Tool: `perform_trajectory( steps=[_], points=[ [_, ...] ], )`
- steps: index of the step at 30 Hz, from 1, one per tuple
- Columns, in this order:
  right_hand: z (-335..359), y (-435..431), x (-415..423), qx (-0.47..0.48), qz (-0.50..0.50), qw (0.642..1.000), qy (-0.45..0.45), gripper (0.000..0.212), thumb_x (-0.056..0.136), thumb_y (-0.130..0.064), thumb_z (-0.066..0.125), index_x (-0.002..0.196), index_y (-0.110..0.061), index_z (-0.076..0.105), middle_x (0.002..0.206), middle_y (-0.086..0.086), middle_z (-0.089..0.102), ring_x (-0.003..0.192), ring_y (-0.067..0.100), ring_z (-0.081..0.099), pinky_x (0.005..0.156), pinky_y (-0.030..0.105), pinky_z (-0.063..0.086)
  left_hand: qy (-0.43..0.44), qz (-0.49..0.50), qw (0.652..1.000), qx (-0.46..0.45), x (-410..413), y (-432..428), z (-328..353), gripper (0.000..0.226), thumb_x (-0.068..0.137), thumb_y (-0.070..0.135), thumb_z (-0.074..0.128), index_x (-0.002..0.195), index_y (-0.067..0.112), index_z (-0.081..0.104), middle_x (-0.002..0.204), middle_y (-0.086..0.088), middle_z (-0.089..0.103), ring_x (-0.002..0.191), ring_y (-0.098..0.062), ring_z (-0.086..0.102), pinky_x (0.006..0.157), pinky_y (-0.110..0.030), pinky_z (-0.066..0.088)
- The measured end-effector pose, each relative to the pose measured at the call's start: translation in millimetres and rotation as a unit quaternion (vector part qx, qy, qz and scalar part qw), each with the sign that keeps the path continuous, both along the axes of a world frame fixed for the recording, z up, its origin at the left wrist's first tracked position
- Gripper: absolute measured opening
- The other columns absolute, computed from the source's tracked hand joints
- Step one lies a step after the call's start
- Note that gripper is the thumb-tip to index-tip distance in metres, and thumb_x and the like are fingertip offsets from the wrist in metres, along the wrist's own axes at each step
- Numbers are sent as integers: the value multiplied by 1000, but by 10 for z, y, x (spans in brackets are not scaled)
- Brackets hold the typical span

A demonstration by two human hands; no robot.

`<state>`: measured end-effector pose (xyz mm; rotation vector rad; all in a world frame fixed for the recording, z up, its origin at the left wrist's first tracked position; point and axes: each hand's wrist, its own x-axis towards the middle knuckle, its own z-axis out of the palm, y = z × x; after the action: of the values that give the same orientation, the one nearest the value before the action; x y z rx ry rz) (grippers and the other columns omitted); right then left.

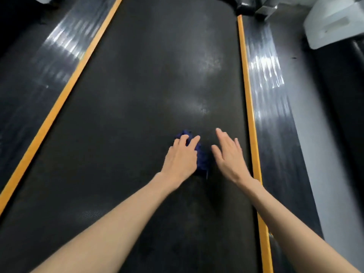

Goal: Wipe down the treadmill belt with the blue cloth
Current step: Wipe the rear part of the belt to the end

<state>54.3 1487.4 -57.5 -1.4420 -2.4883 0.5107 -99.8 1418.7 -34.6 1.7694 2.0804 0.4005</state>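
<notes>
The dark treadmill belt [137,95] runs up the middle of the view, with pale sheen patches toward its right side. A crumpled blue cloth [201,160] lies on the belt right of centre. My left hand [182,156] rests on top of the cloth with its fingers curled over the far end, pressing it to the belt. Most of the cloth is hidden under that hand. My right hand [229,154] hovers flat just right of the cloth, fingers apart, holding nothing.
Orange strips [249,99] [59,103] border the belt on both sides. Beyond them lie glossy black side rails [269,85] [39,62]. A white plastic housing [334,24] sits at the top right, with grey floor along the right edge.
</notes>
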Motion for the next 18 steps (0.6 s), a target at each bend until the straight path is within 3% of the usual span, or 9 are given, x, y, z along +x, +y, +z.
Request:
perform_trajectory(
  steps=[2, 4, 8, 10, 12, 15, 18],
  points=[
    [-15, 104, 474, 34, -89, 995, -42, 52, 98, -20, 39, 147, -9, 23, 152, 9, 27, 142, 22, 18, 116, 39, 5, 38, 41, 998, -41, 300, 143, 8, 55, 94, 48, 37, 141, 19, 33, 142, -18, 26, 122, -34, 30, 100, -38, 31],
    [-61, 117, 800, 47, -129, 988, -66, 53, 98, -17, 38, 147, -7, 22, 153, 10, 24, 143, 22, 16, 117, 38, 5, 53, 59, 993, -87, 495, 233, -56, 68, 90, 58, 39, 138, 11, 32, 148, -26, 12, 131, -40, 17, 108, -42, 23],
    [-156, 98, 945, 47, -116, 991, -44, 52, 97, -21, 28, 148, -11, 22, 155, 3, 19, 142, 9, 8, 117, 30, 5, 128, 47, 990, -47, 467, 224, -302, 75, 93, 34, 51, 147, 1, 11, 153, -25, -5, 139, -42, 7, 113, -42, 17],
    [-166, 102, 937, 49, -129, 990, -34, 53, 96, -24, 25, 147, -11, 24, 154, 2, 21, 142, 8, 9, 117, 29, 6, 165, 15, 986, -25, 180, 207, -443, 89, 87, 33, 59, 147, -2, 4, 154, -24, -3, 141, -40, 6, 115, -43, 14],
    [-195, 100, 943, 55, -134, 989, -33, 52, 96, -24, 26, 147, -12, 25, 154, 2, 23, 142, 9, 11, 117, 28, 7, 188, 25, 982, 5, -223, 254, -523, 88, 84, 30, 60, 145, -7, 9, 152, -27, 7, 140, -41, 8, 116, -47, 11],
    [-227, 113, 942, 73, -134, 988, -29, 52, 96, -23, 27, 147, -11, 26, 154, 3, 24, 143, 11, 13, 117, 27, 6, 80, 129, 987, 54, -728, 277, -486, 66, 88, 10, 55, 143, -6, 22, 149, -25, 22, 135, -38, 22, 115, -38, 15],
    [-231, 103, 924, 75, -137, 987, -25, 53, 95, -23, 28, 146, -10, 27, 153, 4, 25, 142, 12, 14, 117, 27, 7, -81, 127, 986, 64, -881, 277, -405, 76, 88, 7, 56, 149, 6, 12, 156, -9, 12, 142, -22, 12, 108, -15, 5]
  ],
)
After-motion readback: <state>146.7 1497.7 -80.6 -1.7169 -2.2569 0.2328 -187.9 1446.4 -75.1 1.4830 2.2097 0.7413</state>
